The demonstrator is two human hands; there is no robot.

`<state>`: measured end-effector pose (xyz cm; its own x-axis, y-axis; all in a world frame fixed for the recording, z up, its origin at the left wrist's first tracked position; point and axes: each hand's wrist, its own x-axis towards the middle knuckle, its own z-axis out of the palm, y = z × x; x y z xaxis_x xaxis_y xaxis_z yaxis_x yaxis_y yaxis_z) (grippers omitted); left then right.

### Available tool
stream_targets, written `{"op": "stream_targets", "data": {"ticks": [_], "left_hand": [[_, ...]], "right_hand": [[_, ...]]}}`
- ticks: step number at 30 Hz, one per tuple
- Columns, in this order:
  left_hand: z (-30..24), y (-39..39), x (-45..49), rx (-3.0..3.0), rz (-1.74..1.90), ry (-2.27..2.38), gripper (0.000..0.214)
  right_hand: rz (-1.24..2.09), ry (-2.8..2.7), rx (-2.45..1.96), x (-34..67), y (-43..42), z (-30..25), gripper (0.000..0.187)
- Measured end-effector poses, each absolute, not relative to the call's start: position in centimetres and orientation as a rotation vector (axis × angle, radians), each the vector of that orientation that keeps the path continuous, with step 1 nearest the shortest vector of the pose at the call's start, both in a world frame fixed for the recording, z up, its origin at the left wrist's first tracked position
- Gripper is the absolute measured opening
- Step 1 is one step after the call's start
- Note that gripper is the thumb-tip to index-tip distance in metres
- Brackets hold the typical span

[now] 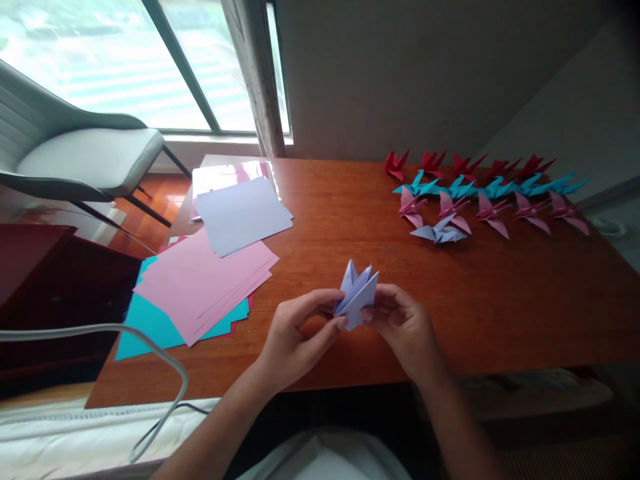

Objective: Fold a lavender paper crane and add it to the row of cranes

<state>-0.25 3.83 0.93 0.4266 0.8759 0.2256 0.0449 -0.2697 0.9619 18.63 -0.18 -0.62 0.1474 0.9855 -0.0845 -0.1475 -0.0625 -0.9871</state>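
Between my two hands, above the table's front part, is a partly folded pale lavender origami paper [359, 301] with several points standing up. My left hand [300, 333] pinches its left side between thumb and fingers. On the other side, my right hand [403, 321] grips the right edge, thumb in front and fingers mostly behind. Beyond the hands to the right sits a finished lavender paper crane [440, 231]. Behind it stand rows of pink cranes [493, 212], blue cranes [460, 189] and red cranes [467, 167].
The wooden table [325, 220] carries lavender sheets [245, 217] at the back left, overlapping pink sheets [205, 280] and blue sheets [150, 327]. A grey cable or tube [170, 360] curves past the front left corner. A chair [90, 157] stands by the window.
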Motion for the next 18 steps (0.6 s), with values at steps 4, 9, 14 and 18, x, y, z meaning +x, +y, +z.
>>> {"op": "stream_targets", "data": {"ticks": [4, 9, 14, 18], "left_hand": [[1.1, 3.8, -0.3, 1.638, 1.02, 0.833, 0.022], [1.1, 3.9, -0.1, 1.675, 1.024, 0.955, 0.019], [1.0, 3.9, 0.1, 1.556, 1.009, 0.962, 0.031], [1.1, 4.1, 0.2, 1.326, 0.921, 0.903, 0.043]], "right_hand": [[1.224, -0.93, -1.228, 18.6, -0.1, -1.0, 0.027], [1.179, -0.962, -1.225, 18.3, -0.1, -1.6, 0.031], [1.117, -0.996, -1.228, 18.0, -0.2, -1.8, 0.032], [1.084, -0.986, -1.237, 17.8, -0.4, -1.5, 0.033]]}}
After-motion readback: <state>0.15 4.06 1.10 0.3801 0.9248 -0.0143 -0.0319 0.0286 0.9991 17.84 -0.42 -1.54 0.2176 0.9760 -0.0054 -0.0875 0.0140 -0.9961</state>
